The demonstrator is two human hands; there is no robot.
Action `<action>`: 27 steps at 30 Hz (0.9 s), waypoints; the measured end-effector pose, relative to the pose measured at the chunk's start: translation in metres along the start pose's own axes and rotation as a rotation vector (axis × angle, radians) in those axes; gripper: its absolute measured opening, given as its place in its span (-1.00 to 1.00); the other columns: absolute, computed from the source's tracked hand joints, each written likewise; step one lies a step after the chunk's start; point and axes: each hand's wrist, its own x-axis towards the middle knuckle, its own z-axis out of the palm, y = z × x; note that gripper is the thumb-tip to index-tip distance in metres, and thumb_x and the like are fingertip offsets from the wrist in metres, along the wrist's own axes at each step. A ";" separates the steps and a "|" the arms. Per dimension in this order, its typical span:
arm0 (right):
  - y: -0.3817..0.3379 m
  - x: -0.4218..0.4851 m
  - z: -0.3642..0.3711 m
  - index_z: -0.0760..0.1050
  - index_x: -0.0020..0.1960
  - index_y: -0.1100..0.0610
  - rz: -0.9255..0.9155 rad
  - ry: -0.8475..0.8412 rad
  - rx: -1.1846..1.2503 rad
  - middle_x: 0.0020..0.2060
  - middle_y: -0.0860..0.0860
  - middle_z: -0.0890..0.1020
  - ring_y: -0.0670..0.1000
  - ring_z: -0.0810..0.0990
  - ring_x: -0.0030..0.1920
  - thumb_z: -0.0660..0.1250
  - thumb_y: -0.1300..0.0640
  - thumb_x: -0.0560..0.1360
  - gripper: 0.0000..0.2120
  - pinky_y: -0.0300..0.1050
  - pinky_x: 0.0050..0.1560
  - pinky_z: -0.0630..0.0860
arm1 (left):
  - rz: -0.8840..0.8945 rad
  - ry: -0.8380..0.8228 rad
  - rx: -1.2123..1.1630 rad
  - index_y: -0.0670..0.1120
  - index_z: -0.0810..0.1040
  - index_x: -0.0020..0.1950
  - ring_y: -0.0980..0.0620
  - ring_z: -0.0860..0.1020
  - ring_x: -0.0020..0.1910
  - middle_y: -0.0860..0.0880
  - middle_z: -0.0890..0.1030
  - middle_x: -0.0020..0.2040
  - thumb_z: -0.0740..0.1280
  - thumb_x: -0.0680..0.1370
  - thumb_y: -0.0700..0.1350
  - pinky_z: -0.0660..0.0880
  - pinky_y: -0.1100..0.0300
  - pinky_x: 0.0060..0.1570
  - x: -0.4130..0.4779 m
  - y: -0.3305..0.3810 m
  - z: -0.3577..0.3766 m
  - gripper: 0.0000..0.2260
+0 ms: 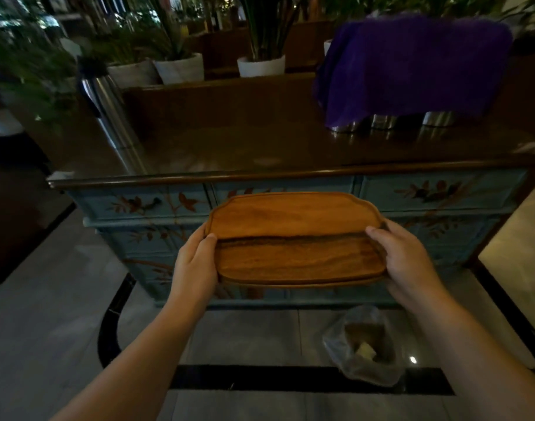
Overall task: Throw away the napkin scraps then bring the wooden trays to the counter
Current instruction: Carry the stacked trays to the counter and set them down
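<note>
- Where the tiled floor (41,314) ends at the far side, a long counter (260,147) with a dark glossy top is seen, carried on a blue cabinet (144,205) painted with orange leaves and branches.
- A purple cloth (412,68) is draped over several metal containers (436,118) at the far right of the counter top; only their shiny bases are shown beneath its hem.
- White plant pots (260,66) with green leaves are lined up behind the counter, at the far side.
- A tall steel flask (108,107) is stood upright on the counter's left part, well apart from the cloth.
- The wooden trays (296,238) are held in the air in front of the cabinet, below the level of the counter top and not touching it. Two are seen, stacked, the upper one shifted toward the far side so that the near part of the lower one is left bare.
- A bin lined with a clear plastic bag (366,344) is set on the floor at the near right, below the trays; a pale scrap (365,349) is seen lying inside it.
- The left hand (193,262) is clamped on the left end of the trays, thumb laid on top and fingers hidden underneath.
- The right hand (409,259) is clamped on the right end likewise, thumb pressed on the upper rim.
</note>
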 end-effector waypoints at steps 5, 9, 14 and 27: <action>-0.016 0.091 0.016 0.52 0.23 0.08 0.030 -0.078 -0.046 0.07 0.13 0.66 0.11 0.65 0.03 0.24 0.14 0.58 -0.75 0.03 -0.02 0.56 | -0.021 0.047 -0.015 0.19 0.56 0.01 0.07 0.64 -0.14 -0.01 0.65 -0.07 0.07 0.62 -0.07 0.55 0.16 -0.17 0.073 0.006 0.023 -0.71; -0.023 0.139 0.034 0.48 0.27 0.06 0.024 -0.117 -0.058 0.09 0.09 0.65 0.09 0.64 0.07 0.24 0.14 0.58 -0.72 0.00 -0.01 0.56 | -0.028 0.103 -0.029 0.18 0.57 -0.10 0.05 0.62 -0.20 0.01 0.63 -0.15 0.09 0.62 -0.10 0.54 0.15 -0.21 0.124 0.008 0.028 -0.70; -0.025 0.208 0.071 0.37 0.36 0.10 0.005 -0.042 -0.116 0.14 0.08 0.58 0.07 0.59 0.12 0.28 0.13 0.56 -0.62 0.05 0.12 0.54 | -0.062 0.087 0.025 0.14 0.57 -0.02 0.11 0.57 -0.36 0.00 0.60 -0.23 0.10 0.61 -0.07 0.47 0.16 -0.35 0.212 -0.001 0.024 -0.75; -0.025 0.360 0.178 0.45 0.33 0.04 0.069 -0.005 -0.468 0.15 0.04 0.59 0.10 0.57 0.12 0.27 -0.04 0.54 -0.62 0.15 0.22 0.48 | -0.102 -0.191 0.312 0.14 0.45 0.15 -0.02 0.60 -0.12 -0.02 0.62 -0.08 0.11 0.62 -0.03 0.51 0.09 -0.14 0.436 -0.006 -0.012 -0.82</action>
